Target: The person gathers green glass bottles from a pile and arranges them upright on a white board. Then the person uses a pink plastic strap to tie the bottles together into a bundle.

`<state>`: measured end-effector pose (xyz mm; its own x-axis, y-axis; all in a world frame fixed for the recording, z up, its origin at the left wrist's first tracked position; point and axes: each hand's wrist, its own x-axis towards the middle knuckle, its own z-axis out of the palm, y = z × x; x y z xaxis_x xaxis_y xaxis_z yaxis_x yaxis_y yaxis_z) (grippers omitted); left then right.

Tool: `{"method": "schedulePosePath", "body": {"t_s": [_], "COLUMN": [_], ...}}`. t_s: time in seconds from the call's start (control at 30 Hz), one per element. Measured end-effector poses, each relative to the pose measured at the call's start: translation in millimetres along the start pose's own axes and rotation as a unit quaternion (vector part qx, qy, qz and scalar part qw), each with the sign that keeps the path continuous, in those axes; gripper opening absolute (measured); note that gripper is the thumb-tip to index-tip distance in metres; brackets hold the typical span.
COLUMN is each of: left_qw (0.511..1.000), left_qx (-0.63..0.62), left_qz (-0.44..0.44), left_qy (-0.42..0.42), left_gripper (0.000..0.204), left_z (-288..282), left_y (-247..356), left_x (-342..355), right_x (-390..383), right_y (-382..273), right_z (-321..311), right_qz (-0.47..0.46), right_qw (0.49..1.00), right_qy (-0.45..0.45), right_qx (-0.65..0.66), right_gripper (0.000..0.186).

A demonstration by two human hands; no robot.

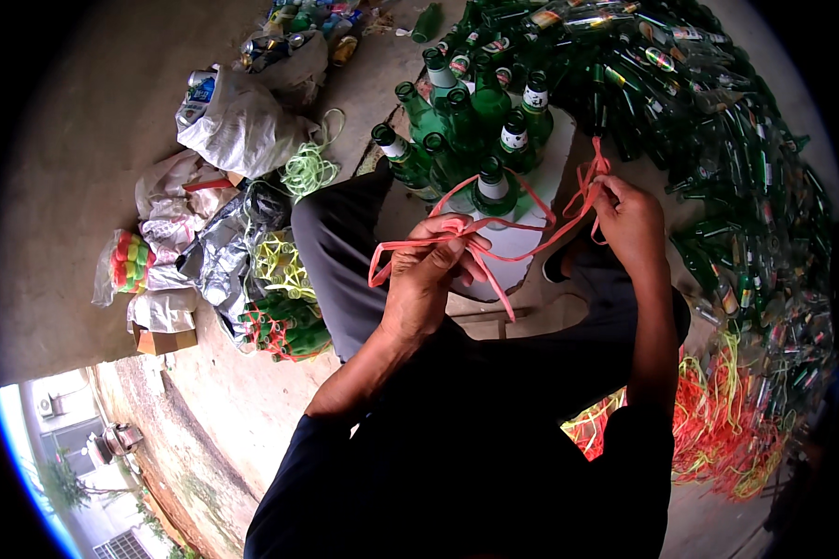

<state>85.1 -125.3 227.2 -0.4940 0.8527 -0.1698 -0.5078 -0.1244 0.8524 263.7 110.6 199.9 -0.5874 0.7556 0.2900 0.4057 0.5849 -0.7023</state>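
A pink-red plastic strap [522, 252] runs in loose loops between my two hands. My left hand [426, 278] is closed on a bunched part of it, in front of the nearest bottle. Off to the right, my right hand [627, 216] pinches another part of the strap, with loops standing up above the fingers. Just beyond my hands, several green glass bottles [461, 126] stand upright and close together on a white board [555, 158] between my knees. One strand passes in front of the nearest bottle [494, 191]; whether it touches the glass I cannot tell.
A big heap of green bottles [736, 168] spreads along the right. Red and yellow straps [718, 419] lie in a pile at the lower right. To the left are a white sack [242, 126], a pale green cord coil [309, 170] and a strapped bottle bundle [289, 326].
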Motion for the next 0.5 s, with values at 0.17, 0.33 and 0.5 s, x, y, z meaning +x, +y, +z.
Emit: {"method": "schedulePosePath", "body": {"t_s": [0.17,0.33,0.5], "left_qw": [0.999,0.993,0.976], "left_qx": [0.004,0.021,0.005], "left_qz": [0.049,0.099,0.193], "left_qy": [-0.006,-0.058,-0.103], "left_gripper": [0.022,0.022,0.020], "left_z": [-0.9,2.2,9.8], "left_y": [1.2,14.8,36.4], "left_x": [12.2,14.2,19.5], "right_x": [0.7,-1.3,-2.7], "right_y": [-3.5,-12.0,-10.2], "right_z": [-0.2,-2.5,1.0], "right_qz": [0.018,0.013,0.007], "right_qw": [0.999,0.991,0.984], "right_qy": [-0.045,-0.122,-0.163], "right_qx": [-0.022,-0.060,-0.070], "right_gripper": [0.021,0.015,0.020]}}
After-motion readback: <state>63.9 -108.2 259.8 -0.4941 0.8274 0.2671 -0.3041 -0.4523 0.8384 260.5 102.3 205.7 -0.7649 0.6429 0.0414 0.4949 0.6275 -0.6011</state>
